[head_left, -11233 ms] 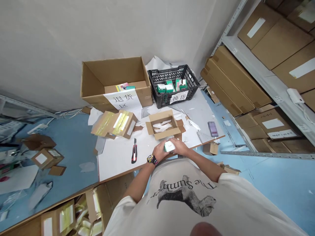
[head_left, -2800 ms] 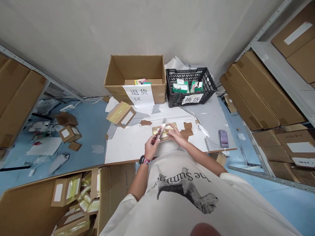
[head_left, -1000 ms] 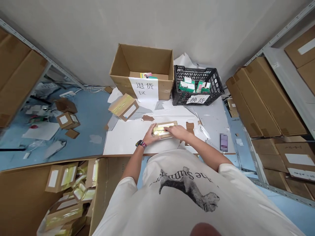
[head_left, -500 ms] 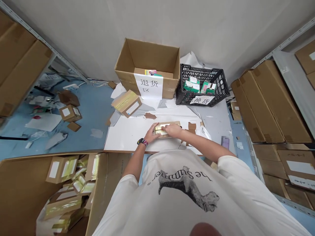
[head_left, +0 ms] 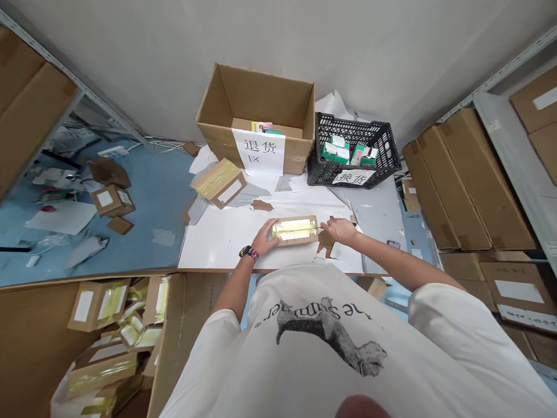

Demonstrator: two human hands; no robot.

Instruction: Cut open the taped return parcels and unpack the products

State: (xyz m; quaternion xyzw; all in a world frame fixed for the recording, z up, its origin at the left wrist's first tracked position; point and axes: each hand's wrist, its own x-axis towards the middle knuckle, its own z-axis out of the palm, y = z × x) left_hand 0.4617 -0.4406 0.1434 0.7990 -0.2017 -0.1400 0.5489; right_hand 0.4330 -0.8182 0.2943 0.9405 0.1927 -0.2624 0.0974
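A small cardboard box (head_left: 295, 239) with shiny yellow tape and a white label lies lengthwise on the white table (head_left: 221, 238). My left hand (head_left: 265, 237) grips its left end, thumb on the near side and fingers on the far side. Just off the box's right end, my right hand (head_left: 342, 231) is closed around a slim tool, seemingly a box cutter (head_left: 321, 227), mostly hidden in the fingers. A thin line runs along the tape on top of the box. Torn brown cardboard (head_left: 325, 244) lies under and beside the right hand.
Behind stand a large open carton (head_left: 300, 152) with a paper sign and a black crate (head_left: 385, 168) holding green boxes. A taped box (head_left: 220, 183) sits at the back left. Lower left, a big carton (head_left: 187, 313) holds several parcels. Stacked cartons (head_left: 470, 180) line the right.
My right hand has moved right, along the tape and past the box's right end, uncovering the top of the box. My left hand keeps its hold on the left end.
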